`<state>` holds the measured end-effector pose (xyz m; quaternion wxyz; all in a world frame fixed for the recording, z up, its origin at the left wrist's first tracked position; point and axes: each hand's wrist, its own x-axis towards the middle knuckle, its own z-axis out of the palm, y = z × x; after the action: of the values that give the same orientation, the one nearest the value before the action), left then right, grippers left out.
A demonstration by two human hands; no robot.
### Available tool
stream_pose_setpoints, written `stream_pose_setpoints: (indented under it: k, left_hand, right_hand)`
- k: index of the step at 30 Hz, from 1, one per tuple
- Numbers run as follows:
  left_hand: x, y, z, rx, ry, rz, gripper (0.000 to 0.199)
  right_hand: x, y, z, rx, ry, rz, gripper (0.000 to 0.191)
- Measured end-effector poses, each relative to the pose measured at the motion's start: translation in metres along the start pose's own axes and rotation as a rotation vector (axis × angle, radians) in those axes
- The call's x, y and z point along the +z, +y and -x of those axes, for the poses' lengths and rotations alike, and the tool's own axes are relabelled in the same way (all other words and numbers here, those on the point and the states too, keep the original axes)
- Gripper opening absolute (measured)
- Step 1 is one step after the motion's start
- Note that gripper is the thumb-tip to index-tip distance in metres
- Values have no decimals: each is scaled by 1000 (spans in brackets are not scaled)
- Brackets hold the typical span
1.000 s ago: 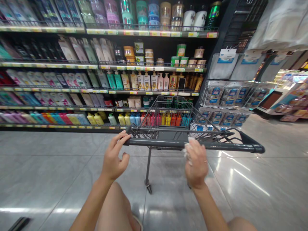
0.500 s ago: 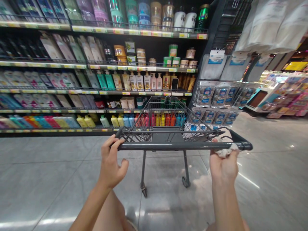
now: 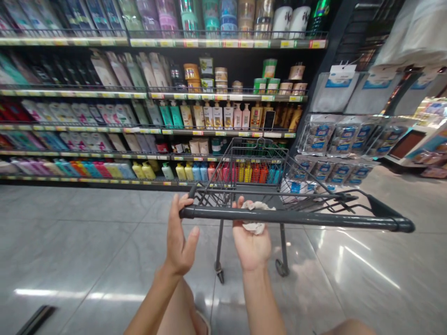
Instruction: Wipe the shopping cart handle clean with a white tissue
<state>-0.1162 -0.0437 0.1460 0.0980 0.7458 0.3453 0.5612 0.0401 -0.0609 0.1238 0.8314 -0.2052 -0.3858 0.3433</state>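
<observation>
A grey shopping cart stands in front of me, its long handle bar (image 3: 314, 218) running across the view. My left hand (image 3: 180, 237) rests at the bar's left end, fingertips over the corner and thumb apart below. Palm up, my right hand (image 3: 252, 242) is under the bar left of its middle, with a crumpled whitish cloth or tissue (image 3: 254, 227) wrapped round the bar between hand and bar. Some of its fingers are hidden behind the bar. Beyond the handle is the wire basket (image 3: 258, 163) of the cart.
Shelves (image 3: 230, 97) of bottles and jars stand ahead, with a phone-like dark object (image 3: 268, 120) on one. Hanging packets (image 3: 318, 135) are at the right. Grey tiled floor (image 3: 104, 232) lies below; a dark bar-like object (image 3: 37, 320) shows at bottom left.
My right hand has slid left along the bar with the cloth, from near its right end. My left hand stays at the left corner. The view has shifted, and the bar looks more tilted.
</observation>
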Motion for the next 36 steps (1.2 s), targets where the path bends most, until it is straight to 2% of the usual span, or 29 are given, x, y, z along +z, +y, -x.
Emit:
stream_pose_setpoints:
  k: [4, 7, 11, 16, 21, 26, 28, 31, 34, 36]
  left_hand:
    - [2, 3, 10, -37, 73, 198, 68]
    - [1, 6, 17, -93, 98, 260, 68]
    - [2, 7, 22, -115, 97, 251, 65]
    - [2, 8, 17, -30, 85, 93, 51]
    - [1, 8, 16, 87, 37, -45, 40]
    - [9, 13, 20, 100, 59, -3, 41]
    - [14, 17, 21, 74, 77, 12, 45]
    - [18, 23, 21, 44, 95, 24, 45]
    - [16, 26, 20, 18, 84, 34, 41]
    - [10, 27, 18, 9, 40, 1, 38]
  right_hand:
    - [50, 20, 10, 159, -47, -79, 51]
    - [74, 28, 13, 346, -53, -191, 47]
    - [78, 30, 13, 569, 13, -305, 27]
    - [67, 18, 17, 755, -11, -312, 24]
    - [45, -7, 15, 742, -54, -408, 21]
    - [16, -25, -1, 556, -32, -399, 24]
    - [16, -23, -6, 524, -89, -404, 22]
    - [27, -12, -5, 587, -283, -341, 15]
    - [37, -6, 1, 657, -375, -175, 13]
    - [35, -7, 3, 611, -395, 21, 15]
